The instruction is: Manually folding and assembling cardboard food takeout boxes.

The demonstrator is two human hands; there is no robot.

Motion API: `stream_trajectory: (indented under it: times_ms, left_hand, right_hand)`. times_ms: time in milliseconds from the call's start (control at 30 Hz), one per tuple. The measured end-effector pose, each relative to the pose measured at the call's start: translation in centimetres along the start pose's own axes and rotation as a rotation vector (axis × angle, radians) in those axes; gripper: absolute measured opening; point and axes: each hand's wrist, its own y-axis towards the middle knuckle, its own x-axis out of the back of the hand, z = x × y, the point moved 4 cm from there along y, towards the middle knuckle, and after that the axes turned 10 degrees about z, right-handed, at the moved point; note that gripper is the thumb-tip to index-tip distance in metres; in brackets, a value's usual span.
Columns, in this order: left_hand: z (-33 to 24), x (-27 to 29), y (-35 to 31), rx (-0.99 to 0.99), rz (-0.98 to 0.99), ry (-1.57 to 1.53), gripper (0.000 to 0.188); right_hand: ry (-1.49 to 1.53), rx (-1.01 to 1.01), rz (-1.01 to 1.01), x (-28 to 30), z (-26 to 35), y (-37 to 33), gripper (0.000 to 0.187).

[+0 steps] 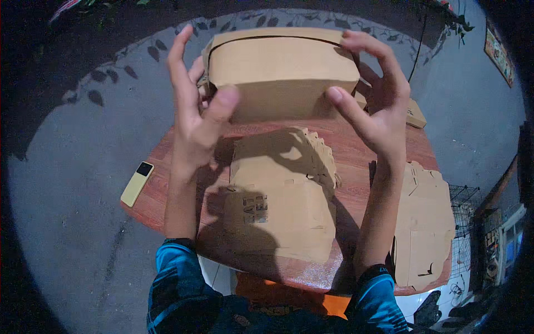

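A brown cardboard box (283, 61), folded into shape with a lid, is held up over the far side of the table. My left hand (197, 106) grips its left end, with the thumb on the near side and fingers behind. At the right end my right hand (384, 94) has its thumb against the near side and its index finger on the upper corner. Below them lies a stack of flat cardboard box blanks (295, 217), with dark print on the top one. My hands and the box throw shadows over it.
More flat cardboard blanks (423, 222) lie at the table's right edge. A folded cardboard box (415, 115) sits behind my right hand. On the left edge of the reddish wooden table (161, 195) rests a yellow phone (137, 185). A black wire rack (463, 222) stands beyond the right edge.
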Motion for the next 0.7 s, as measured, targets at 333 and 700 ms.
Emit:
stream_trajectory:
  times_ms: [333,700]
  left_hand:
    - [0.8,-0.3,0.5,-0.187,0.072,-0.164,0.096]
    - [0.2,0.5,0.1,-0.205,0.032,-0.09,0.072]
  right_hand:
    - [0.491,-0.281,-0.067,-0.8,-0.5,-0.3,0.102]
    - [0.208,-0.129,0.147,0.5,-1.0,-0.4,0.077]
